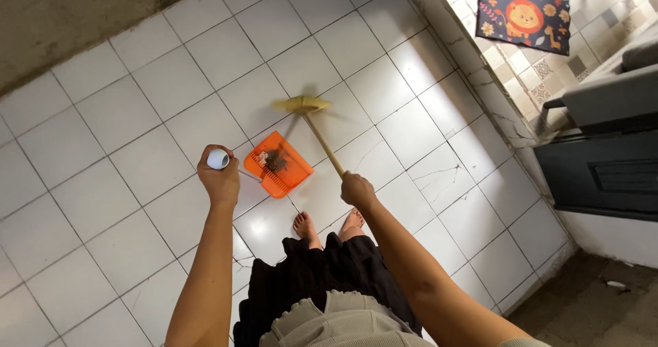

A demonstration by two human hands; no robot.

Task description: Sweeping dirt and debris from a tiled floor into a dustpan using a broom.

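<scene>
A: Report the left hand (221, 179).

B: The left hand is clenched around the white end of a long handle (218, 159). That handle runs down to the orange dustpan (277, 163), which sits on the white tiled floor (137, 114) just right of and below this hand. The long handle probably lets the person stay upright while the pan's edge lies flat on the tiles. A small dark clump of debris (276, 160) lies in the pan.

A: Report the right hand (357, 189).

B: The right hand is closed around the wooden stick of the broom (322, 141). The yellow broom head (301, 104) is up and to the left of this hand, just beyond the dustpan, and blurred. The angle appears set to draw dirt toward the pan's mouth.

A: Any signs or labels?

B: None on the tools. Far to the upper right of the right hand, past a marble threshold (480, 79), lies 1 dark rectangular mat (526, 11) with an orange lion picture. 2 bare feet (329, 225) stand below the hands.
</scene>
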